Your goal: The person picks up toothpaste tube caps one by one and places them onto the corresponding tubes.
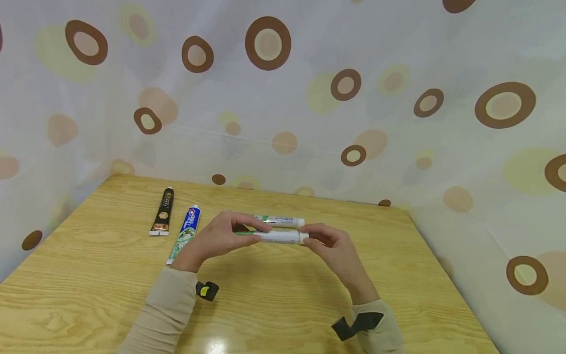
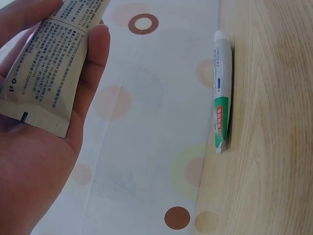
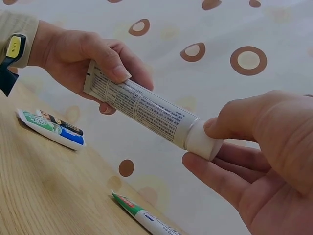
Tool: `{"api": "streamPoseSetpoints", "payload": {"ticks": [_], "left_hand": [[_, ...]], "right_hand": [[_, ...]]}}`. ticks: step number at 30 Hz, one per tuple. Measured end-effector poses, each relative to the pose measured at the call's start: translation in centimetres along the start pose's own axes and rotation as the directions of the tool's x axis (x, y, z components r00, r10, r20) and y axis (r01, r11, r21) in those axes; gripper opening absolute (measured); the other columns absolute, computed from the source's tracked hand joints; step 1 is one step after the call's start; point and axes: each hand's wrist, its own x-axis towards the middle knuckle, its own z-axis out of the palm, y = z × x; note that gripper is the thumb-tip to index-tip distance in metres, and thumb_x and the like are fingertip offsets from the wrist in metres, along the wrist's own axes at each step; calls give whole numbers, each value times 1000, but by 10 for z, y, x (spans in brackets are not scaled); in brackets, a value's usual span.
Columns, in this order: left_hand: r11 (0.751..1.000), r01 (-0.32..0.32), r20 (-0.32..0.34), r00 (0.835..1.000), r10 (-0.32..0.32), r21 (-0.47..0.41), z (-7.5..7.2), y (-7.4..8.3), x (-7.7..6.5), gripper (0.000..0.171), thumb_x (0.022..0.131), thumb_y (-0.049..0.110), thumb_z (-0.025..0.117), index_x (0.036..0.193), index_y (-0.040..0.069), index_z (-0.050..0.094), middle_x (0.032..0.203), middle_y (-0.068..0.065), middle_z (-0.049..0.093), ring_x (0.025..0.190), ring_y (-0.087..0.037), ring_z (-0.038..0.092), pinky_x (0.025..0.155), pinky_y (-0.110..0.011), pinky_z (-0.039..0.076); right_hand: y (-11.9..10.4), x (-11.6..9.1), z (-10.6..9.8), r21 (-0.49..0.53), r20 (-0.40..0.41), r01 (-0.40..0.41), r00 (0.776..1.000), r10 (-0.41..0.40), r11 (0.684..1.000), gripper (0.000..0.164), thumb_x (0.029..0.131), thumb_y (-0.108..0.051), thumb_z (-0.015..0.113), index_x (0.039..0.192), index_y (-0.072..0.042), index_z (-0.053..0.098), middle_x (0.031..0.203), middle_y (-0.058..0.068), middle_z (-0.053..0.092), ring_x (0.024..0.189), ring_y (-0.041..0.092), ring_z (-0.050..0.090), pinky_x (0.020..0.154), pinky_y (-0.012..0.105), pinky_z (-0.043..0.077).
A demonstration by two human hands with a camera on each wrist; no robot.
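A white toothpaste tube with dark printed text is held level above the table between both hands. My left hand grips its flat crimped end, thumb on the near side and fingers behind. At the other end my right hand pinches the white cap between thumb and fingers. The cap sits on the tube. Just beyond, on the table, lies a green and white toothpaste tube; in the head view the left hand and the held tube hide part of it.
Left of the hands, a blue and green toothpaste tube lies on the wooden table, partly behind the left wrist. Farther left is a black toothpaste tube. A spotted cloth hangs along the table's back and sides.
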Motion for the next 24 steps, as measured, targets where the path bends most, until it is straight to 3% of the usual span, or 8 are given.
{"api": "streamPoseSetpoints", "payload": {"ticks": [13, 24], "left_hand": [[1000, -20, 11, 1000, 20, -3, 1, 1, 0, 22, 92, 16, 71, 114, 19, 76, 118, -5, 71, 87, -21, 63, 70, -27, 52], [1000, -24, 13, 1000, 24, -7, 1, 0, 0, 22, 92, 15, 71, 114, 18, 76, 119, -4, 71, 86, -19, 64, 69, -27, 52]], "right_hand": [[-1, 0, 1, 18, -12, 26, 1000, -26, 1000, 26, 98, -17, 62, 121, -5, 67, 128, 16, 63, 105, 15, 64, 90, 27, 55], [-1, 1, 1, -26, 9, 20, 1000, -20, 999, 26, 99, -18, 62, 123, -9, 67, 131, 13, 63, 108, 15, 63, 90, 28, 55]]}}
